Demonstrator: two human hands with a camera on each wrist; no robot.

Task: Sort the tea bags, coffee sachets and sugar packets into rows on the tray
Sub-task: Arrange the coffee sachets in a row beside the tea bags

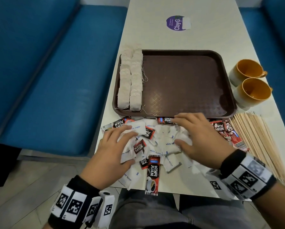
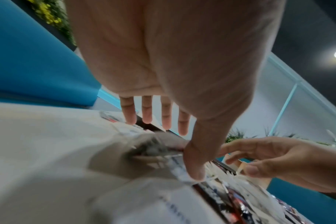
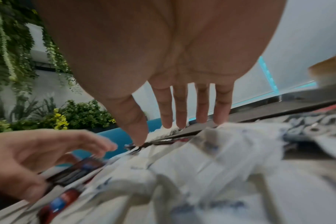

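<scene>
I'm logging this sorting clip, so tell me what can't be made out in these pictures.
- Packets under the left hand and right hand: hidden by the palms, head view.
- Print on the sugar packets: blurred, both wrist views.
- Count of the tea bags: they overlap on the tray.
- Wooden stirrers: near ends hidden by the right wrist, head view.

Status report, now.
Both hands open: left hand, right hand spread over the mixed sachet pile. Tea bags rowed on tray. Nothing blocking.

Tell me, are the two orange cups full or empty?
Empty. Both cups stand upright beside the tray, and their bare orange bottoms show.
</scene>
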